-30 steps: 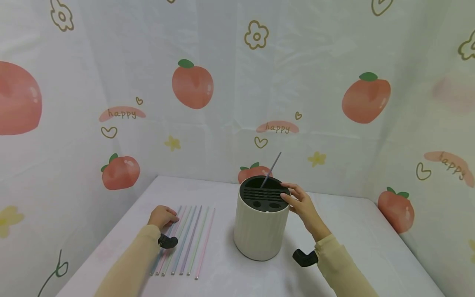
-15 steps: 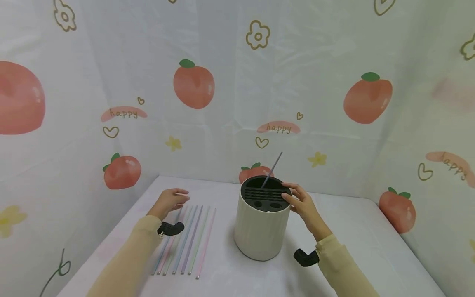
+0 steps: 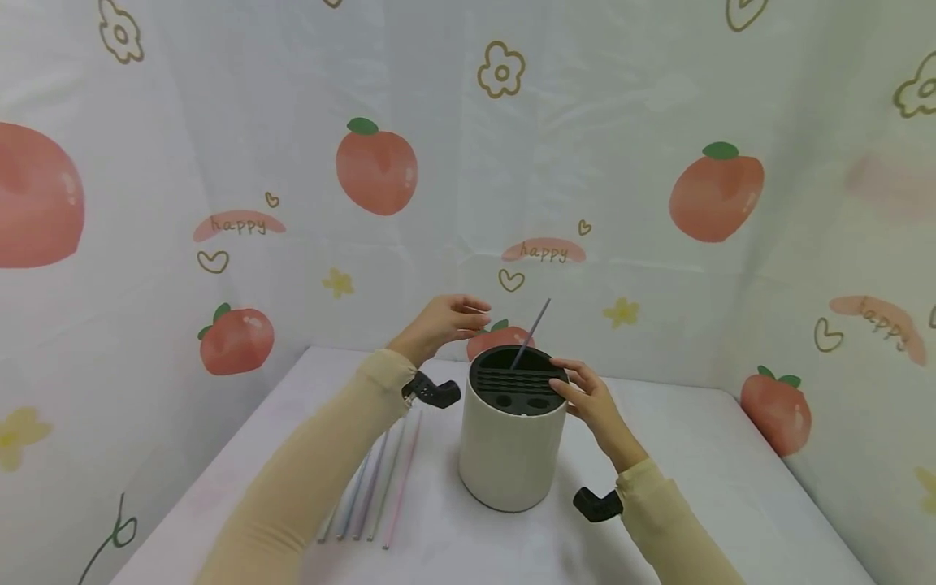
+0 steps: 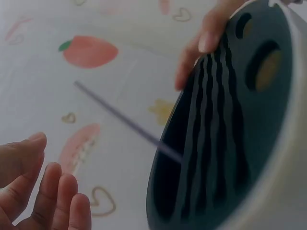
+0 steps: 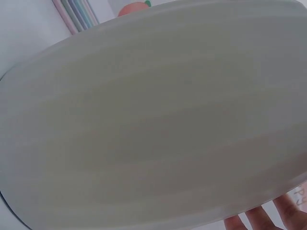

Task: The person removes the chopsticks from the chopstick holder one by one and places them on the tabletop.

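Observation:
A cream ribbed knife-and-utensil holder (image 3: 512, 459) stands upright on the table, with a black slotted insert (image 3: 515, 382) in its top. One thin purple stick (image 3: 531, 331) leans out of the insert's large back opening. Left of that stick, my left hand (image 3: 442, 323) is raised with nothing in it; the left wrist view shows its loosely bent fingers (image 4: 53, 191) apart from the stick. My right hand (image 3: 601, 414) grips the holder's right rim, its fingers (image 5: 261, 218) around the far side. In the right wrist view the holder wall hides most of that hand.
Several pastel sticks (image 3: 403, 479) lie side by side on the white table left of the holder, partly hidden by my left sleeve (image 3: 314, 455). A white curtain (image 3: 439, 268) printed with peaches surrounds the table at the back and sides.
My left hand has left the row of sticks, rising and moving right to beside the purple stick, with nothing in it. My right hand and the holder have stayed put.

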The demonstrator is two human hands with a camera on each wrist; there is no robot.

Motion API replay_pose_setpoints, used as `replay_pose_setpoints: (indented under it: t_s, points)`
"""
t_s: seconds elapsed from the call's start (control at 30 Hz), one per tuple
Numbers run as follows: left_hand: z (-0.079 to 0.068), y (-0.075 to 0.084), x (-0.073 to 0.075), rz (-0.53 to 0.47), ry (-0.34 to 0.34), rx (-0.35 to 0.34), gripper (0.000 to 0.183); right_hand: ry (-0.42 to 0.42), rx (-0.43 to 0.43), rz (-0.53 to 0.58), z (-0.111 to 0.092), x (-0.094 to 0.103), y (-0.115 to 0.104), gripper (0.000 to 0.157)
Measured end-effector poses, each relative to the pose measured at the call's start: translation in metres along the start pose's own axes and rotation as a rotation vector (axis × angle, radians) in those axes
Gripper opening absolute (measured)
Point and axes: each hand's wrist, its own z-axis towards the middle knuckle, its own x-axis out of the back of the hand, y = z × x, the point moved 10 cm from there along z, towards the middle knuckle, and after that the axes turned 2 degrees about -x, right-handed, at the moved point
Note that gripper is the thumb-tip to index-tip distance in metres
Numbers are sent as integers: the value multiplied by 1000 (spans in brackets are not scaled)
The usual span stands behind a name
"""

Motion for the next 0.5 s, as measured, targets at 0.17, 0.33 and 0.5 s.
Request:
replay_pose_setpoints:
  t_s: [0.17,0.33,0.5]
  points:
    - [20,9,-33,12,-34,39,33,1,1,-1,1,-1,-1,45]
    - [33,1,-52,19,-58,84,32,-1,9,0,1,-2,-1,45]
    - [39,-6,-65,32,-73,110,34,2,-7,3,1,0,2,45]
